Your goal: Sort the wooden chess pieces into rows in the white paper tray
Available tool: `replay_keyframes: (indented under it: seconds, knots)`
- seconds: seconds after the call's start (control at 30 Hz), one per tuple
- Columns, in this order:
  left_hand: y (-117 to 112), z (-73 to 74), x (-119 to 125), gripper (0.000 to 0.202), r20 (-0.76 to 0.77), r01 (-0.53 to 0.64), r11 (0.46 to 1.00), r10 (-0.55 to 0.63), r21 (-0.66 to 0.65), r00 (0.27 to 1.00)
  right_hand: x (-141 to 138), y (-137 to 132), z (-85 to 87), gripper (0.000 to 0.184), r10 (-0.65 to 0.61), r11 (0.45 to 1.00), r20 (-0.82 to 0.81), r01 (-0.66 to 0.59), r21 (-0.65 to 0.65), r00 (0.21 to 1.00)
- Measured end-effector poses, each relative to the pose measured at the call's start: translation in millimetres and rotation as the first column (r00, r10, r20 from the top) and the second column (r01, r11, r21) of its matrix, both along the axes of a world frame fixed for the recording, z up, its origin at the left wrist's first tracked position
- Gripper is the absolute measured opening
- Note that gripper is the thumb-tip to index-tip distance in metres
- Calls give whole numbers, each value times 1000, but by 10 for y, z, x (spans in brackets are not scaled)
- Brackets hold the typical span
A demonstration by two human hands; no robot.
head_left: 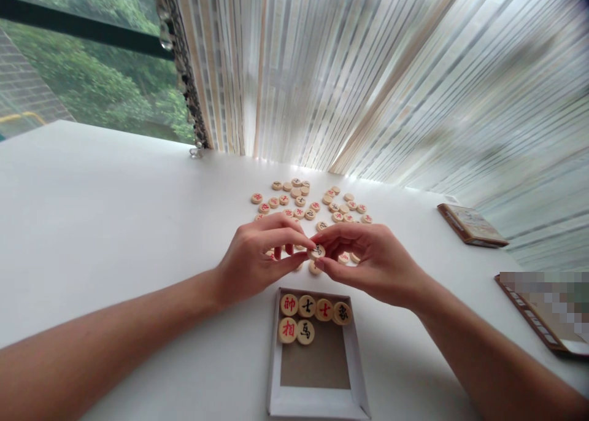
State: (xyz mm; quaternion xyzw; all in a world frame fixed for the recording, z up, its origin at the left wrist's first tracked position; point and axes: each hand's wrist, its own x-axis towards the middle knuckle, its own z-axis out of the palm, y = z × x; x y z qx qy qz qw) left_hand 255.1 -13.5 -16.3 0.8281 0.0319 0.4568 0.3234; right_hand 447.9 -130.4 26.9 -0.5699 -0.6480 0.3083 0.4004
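Observation:
My left hand (257,256) and my right hand (368,258) meet above a white table (115,224), both pinching one round wooden chess piece (316,251) with a black character. Their fingers are closed on it. Just below them lies a shallow white cardboard box (317,402) with a brown floor, holding several pieces (306,315) in two rows, some red, some black. Beyond my hands a loose pile of similar wooden pieces (313,203) is scattered on the table, a few partly hidden under my fingers.
A small brown box (472,224) lies at the right of the table, and another flat box lid (543,323), partly blurred, sits at the right edge. A striped curtain (368,71) hangs behind the table, and a window (83,59) with trees is at the left.

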Motion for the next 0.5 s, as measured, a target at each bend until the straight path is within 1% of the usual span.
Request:
replay_keyframes:
  seconds: [0.13, 0.27, 0.33, 0.4, 0.5]
  knots:
    - [1, 6, -6, 8, 3, -9, 994, 9, 107, 1000, -14, -31, 59, 12, 7, 1000, 157, -10, 15, 988]
    - [-33, 8, -12, 9, -1, 38, 986, -38, 164, 999, -44, -87, 169, 9, 13, 999, 328, -28, 41, 945]
    - [-44, 2, -14, 13, -1, 39, 986, -39, 164, 999, -53, -133, 209, 9, -6, 998, 357, -17, 60, 934]
    - [-41, -7, -13, 19, 7, 15, 990, -17, 141, 1000, -60, -202, 223, 10, -26, 997, 359, -3, 79, 933]
    - [-10, -24, -3, 24, 17, -1, 997, -1, 74, 1000, -92, -361, 192, 12, -45, 996, 335, 15, 91, 941]
